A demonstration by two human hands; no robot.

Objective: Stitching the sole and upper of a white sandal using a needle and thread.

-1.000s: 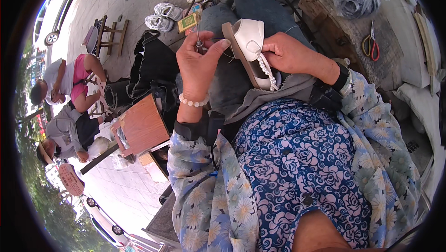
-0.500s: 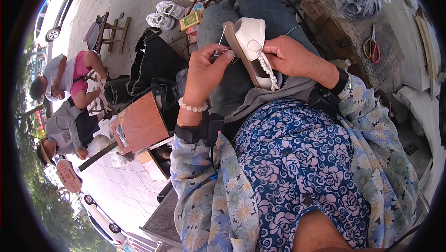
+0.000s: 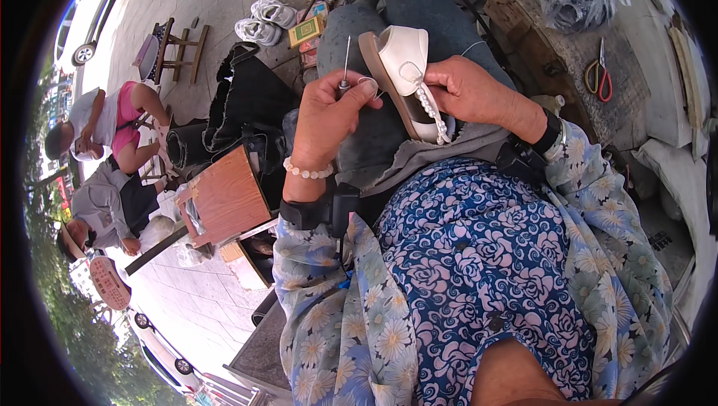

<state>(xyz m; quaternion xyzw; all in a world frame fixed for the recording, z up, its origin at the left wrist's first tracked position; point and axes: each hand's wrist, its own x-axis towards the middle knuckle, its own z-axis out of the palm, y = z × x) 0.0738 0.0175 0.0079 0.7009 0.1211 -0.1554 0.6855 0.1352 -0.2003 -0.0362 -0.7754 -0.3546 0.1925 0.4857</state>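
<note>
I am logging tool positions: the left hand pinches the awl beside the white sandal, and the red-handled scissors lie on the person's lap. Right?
Not quite. The left hand does pinch the awl beside the white sandal, but the head view shows the red-handled scissors on the worn bench at upper right, not on the lap.

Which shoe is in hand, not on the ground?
The white beaded sandal, gripped by the right hand. The white sneakers sit on the pavement beyond.
</note>
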